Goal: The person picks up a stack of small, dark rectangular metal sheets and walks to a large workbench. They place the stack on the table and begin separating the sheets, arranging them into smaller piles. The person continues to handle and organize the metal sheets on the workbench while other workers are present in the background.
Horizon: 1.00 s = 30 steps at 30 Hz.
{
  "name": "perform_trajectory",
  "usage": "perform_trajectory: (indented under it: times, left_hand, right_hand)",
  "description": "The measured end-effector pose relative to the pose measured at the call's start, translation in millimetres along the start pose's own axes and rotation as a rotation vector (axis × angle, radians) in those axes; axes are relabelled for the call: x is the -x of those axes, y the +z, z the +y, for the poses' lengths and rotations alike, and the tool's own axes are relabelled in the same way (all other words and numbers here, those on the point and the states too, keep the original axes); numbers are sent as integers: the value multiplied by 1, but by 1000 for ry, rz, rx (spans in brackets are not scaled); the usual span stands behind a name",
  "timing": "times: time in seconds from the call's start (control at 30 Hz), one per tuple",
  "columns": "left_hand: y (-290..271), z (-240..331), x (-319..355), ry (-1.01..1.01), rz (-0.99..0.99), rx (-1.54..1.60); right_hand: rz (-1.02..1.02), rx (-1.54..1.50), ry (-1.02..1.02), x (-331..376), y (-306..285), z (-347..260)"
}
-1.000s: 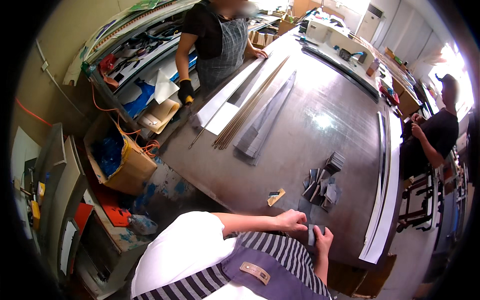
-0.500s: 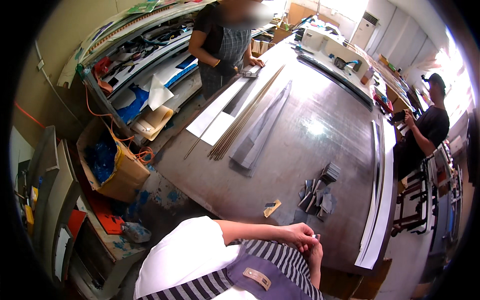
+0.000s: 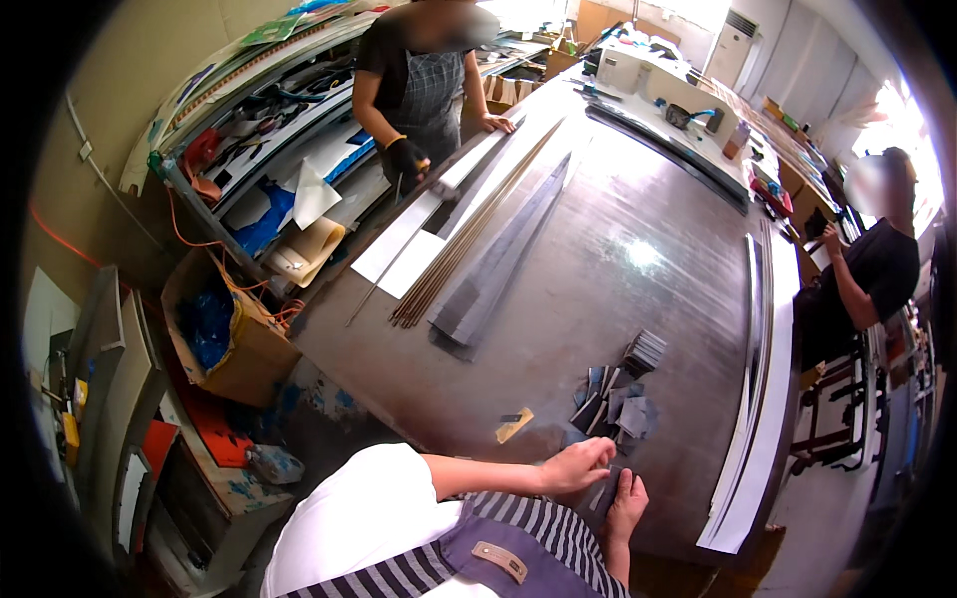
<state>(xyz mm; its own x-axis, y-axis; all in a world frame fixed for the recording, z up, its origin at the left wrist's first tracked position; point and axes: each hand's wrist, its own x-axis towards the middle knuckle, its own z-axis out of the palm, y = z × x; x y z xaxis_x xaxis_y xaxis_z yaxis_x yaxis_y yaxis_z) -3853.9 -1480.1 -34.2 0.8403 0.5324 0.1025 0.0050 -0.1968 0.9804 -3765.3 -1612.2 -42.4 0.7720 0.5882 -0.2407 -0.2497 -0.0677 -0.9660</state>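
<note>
My right hand is closed on a small flat dark grey piece, thumb on top, near the table's front edge. Just left of it and slightly higher is my left hand. Its fingers are curled together in a pinch, and I cannot make out what, if anything, is between them. Beyond the hands lies a loose heap of small dark grey and black pieces. A neat stack of similar pieces stands behind the heap. To the left, a tan scrap carries a small dark piece.
Long brown rods and dark grey strips lie on the left of the metal-grey table. White strips line its right edge. A co-worker with a dark glove stands at the far left; another person stands at the right.
My hands have come apart, and the dark piece in the right hand now shows more. The co-worker's gloved hand has moved left, off the strips. The whole view has shifted slightly.
</note>
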Motion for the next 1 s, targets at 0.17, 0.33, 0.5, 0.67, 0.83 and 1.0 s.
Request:
perform_trajectory:
  times: [0.17,0.33,0.5,0.67,0.83,1.0]
  left_hand:
    - [11,-24,-8,-549,-354,403]
    - [25,-36,-23,-631,-395,471]
    - [30,-53,-38,-660,-359,481]
    - [24,-42,-57,-584,-298,148]
    - [12,-78,-98,-353,-64,-77]
    - [1,-63,-107,-181,-16,-358]
  right_hand:
    - [71,380,-235,-9,-11,-14]
    - [94,571,-231,-22,-32,-5]
    - [75,487,-119,-31,-36,-7]
    - [207,474,-72,-43,-43,7]
    - [348,763,-256,-45,-71,19]
    - [263,1565,-105,-47,-103,63]
